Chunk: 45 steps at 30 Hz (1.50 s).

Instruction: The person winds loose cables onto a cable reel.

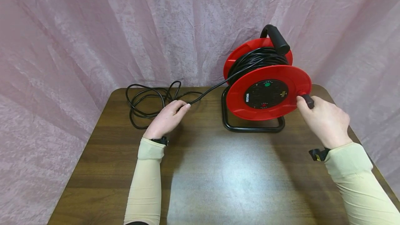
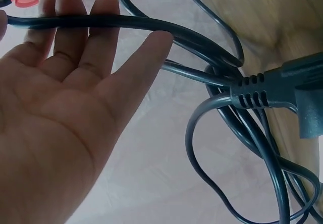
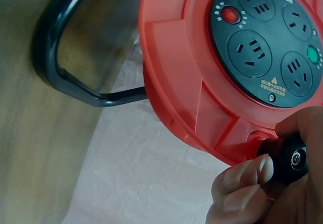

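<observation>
A red cable reel (image 1: pixel 300 79) with black cable (image 1: pixel 256 60) wound on its drum stands on a black tube frame (image 1: pixel 253 129). My right hand (image 1: pixel 328 119) grips the black crank knob (image 3: pixel 282 158) at the lower right of the reel's front disc. Left of the reel, my left hand (image 1: pixel 167 119) holds the cable between thumb and fingers. In the left wrist view the cable runs across the fingers (image 2: pixel 103 35) of that hand. From there one stretch rises taut to the drum. Loose cable coils (image 1: pixel 140 114) lie beyond the left hand, with a black plug (image 2: pixel 282 88) among them.
The reel stands near the back edge of a brown wooden table (image 1: pixel 218 183). Pink curtains (image 1: pixel 175 27) hang close behind it and at both sides. A black carrying handle (image 1: pixel 276 39) sticks up over the drum. Sockets are set in the reel's black centre panel (image 3: pixel 272 47).
</observation>
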Each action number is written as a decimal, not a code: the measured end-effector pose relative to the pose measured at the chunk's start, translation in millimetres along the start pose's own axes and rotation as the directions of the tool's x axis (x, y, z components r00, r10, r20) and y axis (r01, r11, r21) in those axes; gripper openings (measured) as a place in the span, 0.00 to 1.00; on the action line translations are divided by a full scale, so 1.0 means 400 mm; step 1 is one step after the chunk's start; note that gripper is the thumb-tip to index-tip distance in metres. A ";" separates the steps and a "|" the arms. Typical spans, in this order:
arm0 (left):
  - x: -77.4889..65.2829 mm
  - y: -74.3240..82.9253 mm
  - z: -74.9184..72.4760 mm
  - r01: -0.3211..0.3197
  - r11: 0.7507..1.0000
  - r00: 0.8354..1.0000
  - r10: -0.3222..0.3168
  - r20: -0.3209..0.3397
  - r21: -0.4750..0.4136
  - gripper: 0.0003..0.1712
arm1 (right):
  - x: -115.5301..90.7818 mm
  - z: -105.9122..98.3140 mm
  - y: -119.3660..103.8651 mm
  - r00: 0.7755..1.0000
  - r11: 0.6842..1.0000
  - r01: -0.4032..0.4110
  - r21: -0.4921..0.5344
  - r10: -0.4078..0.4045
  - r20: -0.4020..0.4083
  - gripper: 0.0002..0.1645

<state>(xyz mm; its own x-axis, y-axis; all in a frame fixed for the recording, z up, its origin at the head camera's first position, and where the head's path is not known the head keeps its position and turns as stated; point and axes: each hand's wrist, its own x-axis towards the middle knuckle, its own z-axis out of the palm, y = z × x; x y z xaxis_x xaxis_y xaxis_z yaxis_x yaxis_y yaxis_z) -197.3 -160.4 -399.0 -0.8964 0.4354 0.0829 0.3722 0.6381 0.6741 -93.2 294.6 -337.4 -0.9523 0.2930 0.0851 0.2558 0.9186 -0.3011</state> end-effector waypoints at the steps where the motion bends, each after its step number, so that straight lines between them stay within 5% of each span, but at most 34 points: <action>1: 0.000 0.000 0.000 -0.010 1.000 1.000 0.010 0.001 0.000 0.26 | -0.002 0.003 0.002 1.000 1.000 0.001 -0.001 -0.001 0.003 0.40; 12: -0.004 0.004 0.002 -0.021 1.000 1.000 0.021 0.015 -0.022 0.20 | -0.020 0.028 0.008 1.000 1.000 -0.009 0.003 0.009 0.011 0.41; 21: -0.006 -0.005 0.002 -0.050 0.998 0.998 0.048 0.032 0.041 0.12 | -0.028 0.043 0.012 0.999 1.000 -0.024 0.002 0.023 0.045 0.42; 45: -0.002 0.000 0.000 -0.068 0.996 0.996 0.064 0.063 0.065 0.21 | -0.024 0.110 0.023 0.995 1.000 -0.004 0.017 0.002 0.100 0.41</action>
<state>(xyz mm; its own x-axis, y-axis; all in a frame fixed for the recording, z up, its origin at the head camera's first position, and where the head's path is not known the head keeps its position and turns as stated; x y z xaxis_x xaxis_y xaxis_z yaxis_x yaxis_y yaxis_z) -196.4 -160.8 -399.2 -0.8539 0.5143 0.0795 0.4470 0.6467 0.6180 -89.1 288.5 -382.6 -0.9636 0.2671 -0.0109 0.2566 0.9127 -0.3179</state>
